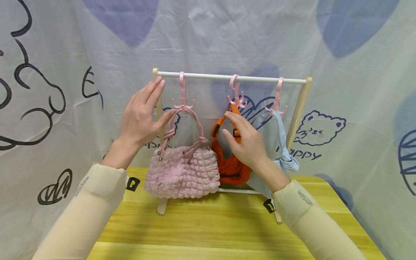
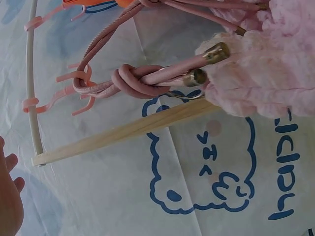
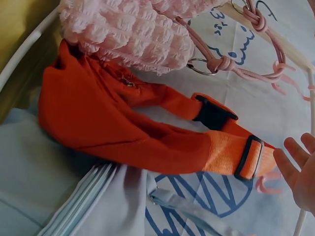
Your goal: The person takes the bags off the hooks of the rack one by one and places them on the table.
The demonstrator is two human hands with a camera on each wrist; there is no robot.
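My left hand, fingers extended, is raised beside the left end of a small rack with a white rod. Near its thumb, a pink puffy handbag hangs by its knotted handles from a pink hook. My right hand has loosely spread fingers and holds nothing. Its fingertips are close to the strap of an orange waist bag, which hangs from the middle pink hook. To the right, a light blue bag with a knotted strap hangs from another pink hook, its body partly behind my right arm.
The rack's wooden side posts stand on a yellow wood-grain table. A lower white bar runs behind the bags. Printed cloth with hearts and bear drawings hangs close behind and at both sides.
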